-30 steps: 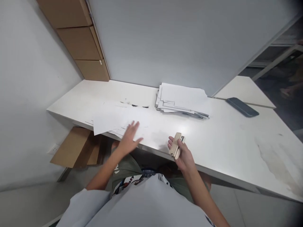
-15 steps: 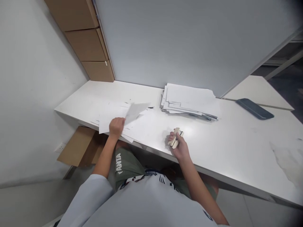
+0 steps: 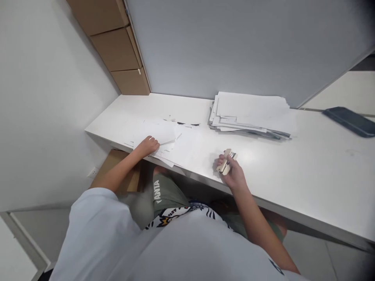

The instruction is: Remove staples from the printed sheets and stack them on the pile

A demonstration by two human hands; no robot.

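My left hand rests with curled fingers on a loose spread of white paper sheets near the front left edge of the white table; whether it grips a sheet is unclear. My right hand holds a small beige stapler just above the table's front edge. A thicker stack of white papers lies at the back of the table, against the grey partition.
A dark flat phone-like object lies at the far right. Brown cardboard boxes are stacked in the back left corner, and folded cardboard sits under the table. A white wall runs along the left.
My left hand lifted a sheet from the loose pile, then brought it back down onto the papers. The view has shifted left. My right hand keeps holding the stapler.
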